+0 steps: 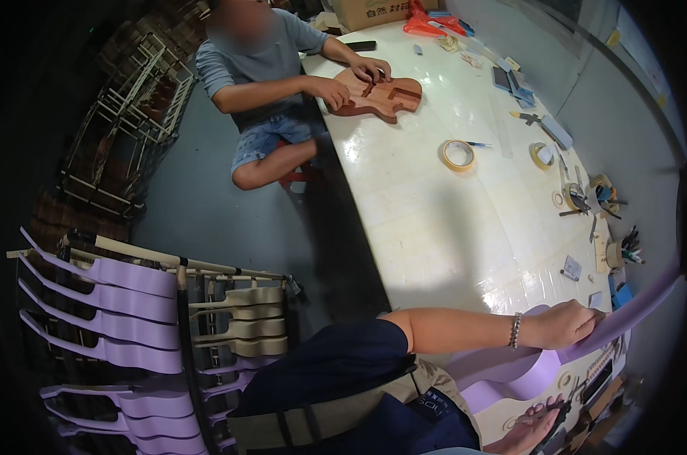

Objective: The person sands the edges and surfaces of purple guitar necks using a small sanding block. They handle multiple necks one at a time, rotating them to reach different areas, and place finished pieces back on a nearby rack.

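Note:
A purple ukulele (525, 373) lies at the table's near right edge, its neck reaching up to the right. My left hand (567, 324), with a beaded bracelet at the wrist, is closed on the neck close to where it joins the body. Lower down, beside the ukulele's body, my right hand (537, 426) has its fingers curled around a dark slender tool (563, 413); its kind is not clear. My left forearm covers part of the ukulele.
Across the table (404, 220), a seated person's hands rest on a reddish-brown wooden guitar body (389, 97). Tape rolls (458, 155), blades and a pen cup (624, 254) line the right side. Racks of purple instruments (135, 318) and unpainted ones (256, 322) stand at left.

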